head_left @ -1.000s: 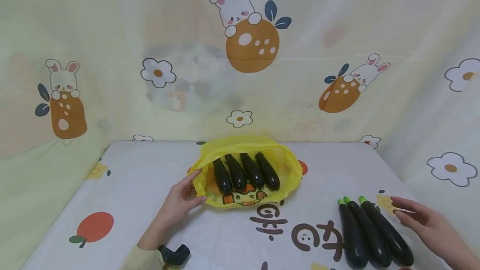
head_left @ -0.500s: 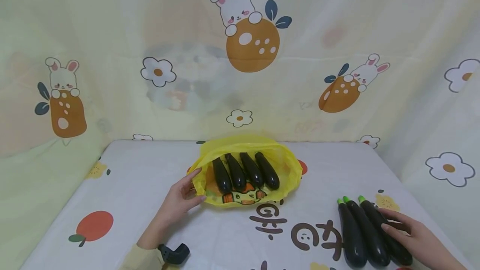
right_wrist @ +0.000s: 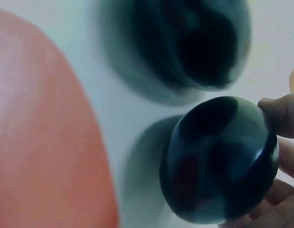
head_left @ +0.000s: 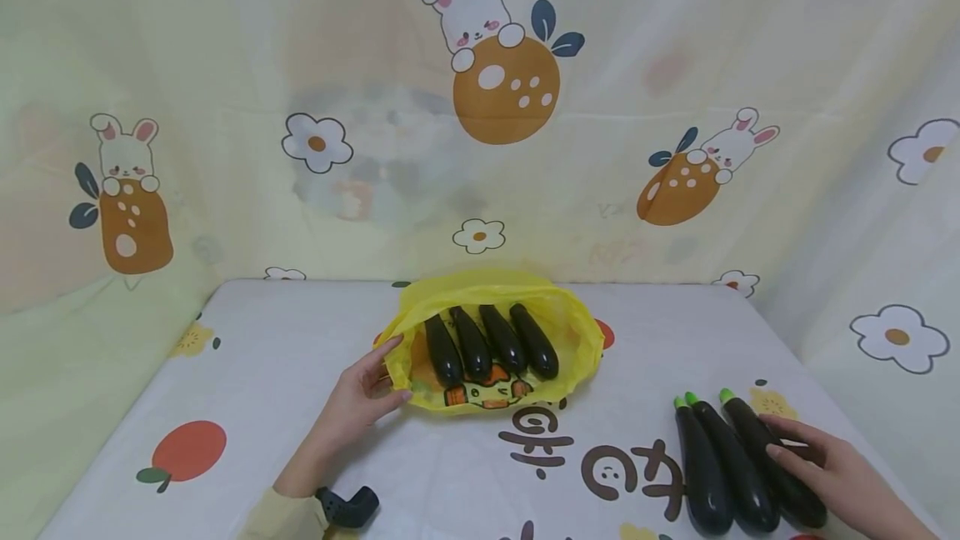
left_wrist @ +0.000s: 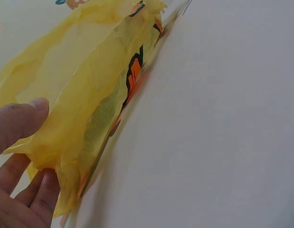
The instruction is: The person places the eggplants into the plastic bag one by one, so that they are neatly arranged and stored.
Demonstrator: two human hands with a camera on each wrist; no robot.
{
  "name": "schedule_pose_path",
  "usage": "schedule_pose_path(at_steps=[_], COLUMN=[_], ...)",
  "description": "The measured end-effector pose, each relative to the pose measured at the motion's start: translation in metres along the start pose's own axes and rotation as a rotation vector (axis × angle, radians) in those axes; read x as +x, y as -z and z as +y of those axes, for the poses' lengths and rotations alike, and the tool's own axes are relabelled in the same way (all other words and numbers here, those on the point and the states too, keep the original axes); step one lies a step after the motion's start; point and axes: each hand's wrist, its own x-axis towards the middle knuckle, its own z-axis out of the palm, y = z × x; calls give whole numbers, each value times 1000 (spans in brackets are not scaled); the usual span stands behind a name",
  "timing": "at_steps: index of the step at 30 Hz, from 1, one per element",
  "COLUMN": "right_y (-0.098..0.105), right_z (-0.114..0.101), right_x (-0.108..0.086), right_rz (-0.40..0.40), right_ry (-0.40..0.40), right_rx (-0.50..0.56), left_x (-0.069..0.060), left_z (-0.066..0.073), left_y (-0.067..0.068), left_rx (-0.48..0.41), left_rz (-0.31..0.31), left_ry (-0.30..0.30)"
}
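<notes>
A yellow plastic bag (head_left: 581, 332) lies on its side mid-table, its mouth facing me. Several dark eggplants (head_left: 506, 340) lie side by side inside it. My left hand (head_left: 360, 394) holds the left edge of the bag's mouth; in the left wrist view the bag film (left_wrist: 66, 118) passes between thumb and fingers. At the right, two eggplants (head_left: 708, 473) with green stem ends lie together on the table. Beside them, my right hand (head_left: 832, 469) grips the rightmost eggplant (head_left: 772, 461). In the right wrist view, its rounded end (right_wrist: 220, 161) shows between thumb and fingers.
A white printed cloth (head_left: 262, 373) covers the table. Behind it hangs a printed curtain (head_left: 375, 215) that also encloses both sides. A black strap device (head_left: 348, 508) sits at the left wrist.
My right hand has moved left from beside the eggplants and taken hold of the rightmost one, which has shifted slightly right. The left hand and bag have stayed put.
</notes>
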Motion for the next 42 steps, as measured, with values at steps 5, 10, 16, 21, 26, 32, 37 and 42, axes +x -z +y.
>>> schedule_pose_path(at_steps=[5, 10, 16, 21, 26, 32, 37, 42], right_y=[14, 32, 50, 54, 51, 35, 14, -12], right_z=[-5, -20, -51, -78, -113, -153, -189, -216], right_x=[-4, -12, -16, -16, -12, -2, 8, 25], right_rz=[83, 152, 196, 198, 134, 41, -51, -130], right_ry=[39, 90, 162, 267, 375, 521, 541, 559], right_rx=[-43, -26, -10, 21, 86, 161, 167, 173], left_x=[0, 0, 0, 0, 0, 1, 1, 0], left_z=[0, -1, 0, 1, 0, -1, 0, 2], left_y=[1, 1, 1, 1, 1, 2, 2, 1], left_rx=[0, -4, 1, -3, -7, -10, -17, -26], left_rz=[-7, -7, -4, -7, -8, -5, -1, 0], left_ry=[-11, -22, -26, -25, -22, -15, 8, 9])
